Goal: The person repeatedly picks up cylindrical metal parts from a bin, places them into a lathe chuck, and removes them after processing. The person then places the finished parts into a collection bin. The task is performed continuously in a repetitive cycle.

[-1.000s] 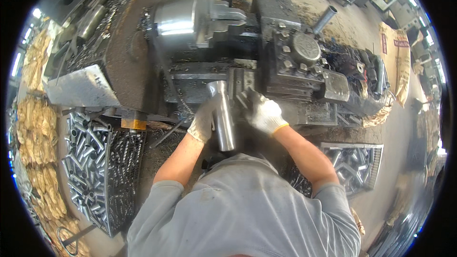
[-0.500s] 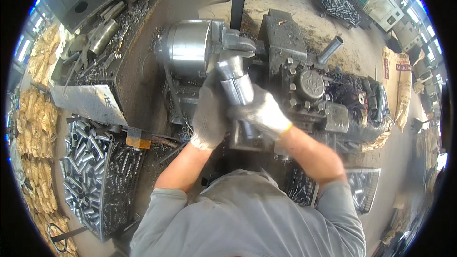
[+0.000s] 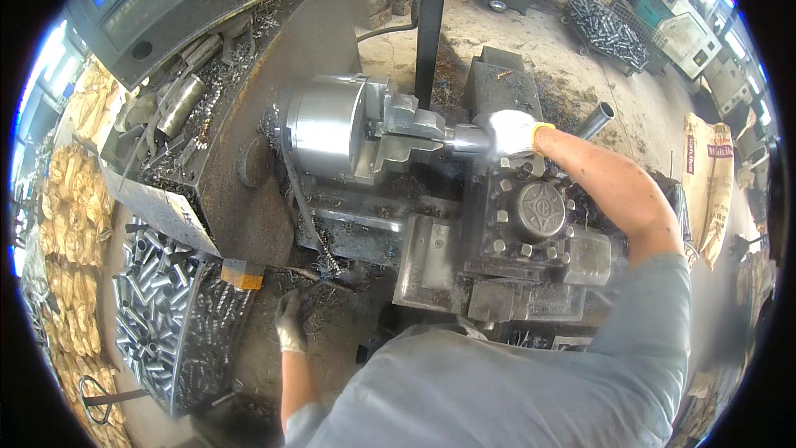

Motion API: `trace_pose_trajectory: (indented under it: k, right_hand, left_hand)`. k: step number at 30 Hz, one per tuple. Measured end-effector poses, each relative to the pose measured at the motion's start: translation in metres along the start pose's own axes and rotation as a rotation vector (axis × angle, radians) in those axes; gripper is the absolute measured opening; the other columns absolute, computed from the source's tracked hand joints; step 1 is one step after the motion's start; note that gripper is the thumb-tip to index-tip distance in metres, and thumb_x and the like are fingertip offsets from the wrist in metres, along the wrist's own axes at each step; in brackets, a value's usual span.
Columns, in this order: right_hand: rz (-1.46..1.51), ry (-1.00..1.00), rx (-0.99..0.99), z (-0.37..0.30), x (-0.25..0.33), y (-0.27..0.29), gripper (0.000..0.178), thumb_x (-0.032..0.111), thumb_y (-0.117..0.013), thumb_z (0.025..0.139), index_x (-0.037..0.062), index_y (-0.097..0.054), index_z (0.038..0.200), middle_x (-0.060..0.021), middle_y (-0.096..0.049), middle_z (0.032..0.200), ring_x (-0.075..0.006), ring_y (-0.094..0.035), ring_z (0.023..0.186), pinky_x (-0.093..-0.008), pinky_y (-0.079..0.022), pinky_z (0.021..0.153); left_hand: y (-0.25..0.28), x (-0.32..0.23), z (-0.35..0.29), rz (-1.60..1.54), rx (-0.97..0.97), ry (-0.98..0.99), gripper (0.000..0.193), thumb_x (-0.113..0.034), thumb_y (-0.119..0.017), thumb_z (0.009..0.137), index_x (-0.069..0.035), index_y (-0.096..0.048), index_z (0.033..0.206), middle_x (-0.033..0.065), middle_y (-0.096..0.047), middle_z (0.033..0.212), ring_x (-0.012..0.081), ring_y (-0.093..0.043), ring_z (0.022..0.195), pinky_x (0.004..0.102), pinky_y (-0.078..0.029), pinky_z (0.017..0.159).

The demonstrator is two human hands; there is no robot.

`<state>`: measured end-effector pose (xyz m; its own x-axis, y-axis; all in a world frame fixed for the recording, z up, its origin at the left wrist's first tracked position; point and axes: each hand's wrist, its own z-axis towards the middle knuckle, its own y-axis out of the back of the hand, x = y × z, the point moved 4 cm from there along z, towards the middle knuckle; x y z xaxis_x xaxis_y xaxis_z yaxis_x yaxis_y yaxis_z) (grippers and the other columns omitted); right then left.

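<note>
In the head view, the only one at hand, we find the metal tube [image 3: 470, 139] lying roughly level between the stepped jaws of the round clamp [image 3: 327, 127] and the right hand [image 3: 510, 133]. We judge it stiff and not fragile, with a fair weight for its size, since it appears to be solid-walled metal; its smooth skin would likely slip in a glove, more so if oily, though we cannot confirm any oil. In our judgement the sound place to take hold is around the outer wall at the end away from the clamp, with the fingers kept clear of the jaws. The right hand, in a white glove with a yellow cuff, has its fingers closed around that end; their undersides are hidden from us. The tube's other end meets the jaws, but we cannot tell how far it sits inside them. As to looks, we note a round, silvery surface with bright highlights and darker bands along the short visible length. The left hand [image 3: 290, 323] is low and well apart from the tube, near a bin [image 3: 203, 315] of short tubes [image 3: 153, 307]; its glove is darkened and blurred, we see nothing in it, and we cannot tell whether its fingers are spread or curled. A bolted tool block [image 3: 541, 209] stands just below the right hand in the view.
</note>
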<state>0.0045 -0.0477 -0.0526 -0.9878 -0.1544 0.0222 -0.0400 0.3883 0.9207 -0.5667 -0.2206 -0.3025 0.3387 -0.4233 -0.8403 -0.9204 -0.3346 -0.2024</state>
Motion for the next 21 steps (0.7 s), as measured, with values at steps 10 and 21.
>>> trace_pose_trajectory:
  k: [10,21]
  right_hand:
    - [0.065,-0.012,0.287,0.035,0.001,-0.02,0.052,0.044,-0.09,0.069,0.0019,-0.081,0.099,-0.016,-0.078,0.087,-0.0272,-0.075,0.084,-0.0425,-0.058,0.075]
    - [0.173,-0.045,-0.196,0.015,0.024,0.014,0.073,0.038,-0.079,0.08,0.0005,-0.063,0.14,-0.0238,-0.073,0.129,-0.0401,-0.07,0.119,-0.0445,-0.055,0.103]
  left_hand:
    - [0.041,-0.078,0.034,-0.403,-0.208,-0.049,0.027,-0.041,-0.056,0.107,-0.017,-0.067,0.104,-0.0004,-0.059,0.081,0.0188,-0.059,0.072,0.032,-0.049,0.07]
    - [0.083,-0.073,0.069,0.254,-0.333,-0.35,0.038,-0.042,-0.056,0.109,-0.007,-0.067,0.099,-0.0034,-0.055,0.072,0.0089,-0.045,0.056,0.0284,-0.034,0.052]
